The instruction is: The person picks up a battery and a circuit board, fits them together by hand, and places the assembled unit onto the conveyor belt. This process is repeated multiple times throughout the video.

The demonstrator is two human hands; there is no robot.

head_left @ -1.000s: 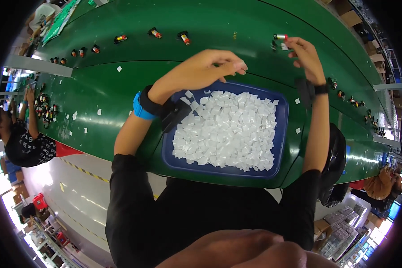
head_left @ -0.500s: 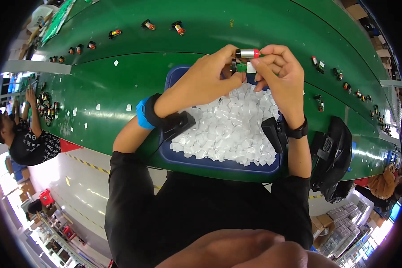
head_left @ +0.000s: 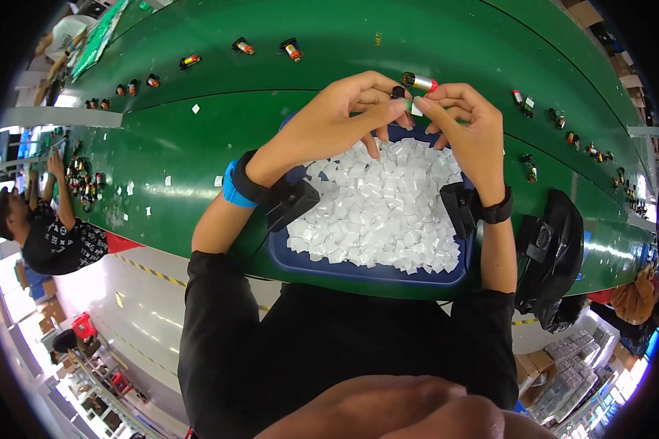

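Observation:
Over the far edge of the blue tray (head_left: 366,272), my hands hold a small part between them. The part is a silver cylinder (head_left: 420,82) with a black end and a red end, joined to a black round piece and a bit of green board. My left hand (head_left: 355,113) pinches the black and green side with thumb and fingers. My right hand (head_left: 467,121) is closed at the red end, its thumb at a small white square (head_left: 417,110) against the part. Loose white squares (head_left: 381,205) fill the tray.
Similar cylinder parts (head_left: 293,50) lie in rows across the green table (head_left: 198,146), left and right. A black bag (head_left: 553,252) lies right of the tray. At the far left, a person (head_left: 58,234) works beside a cluster of parts (head_left: 86,179). Stray white squares dot the table.
The cylinder has tilted, its red end now lower and slightly further right. My left fingers have shifted and spread below the part, covering more of the green board.

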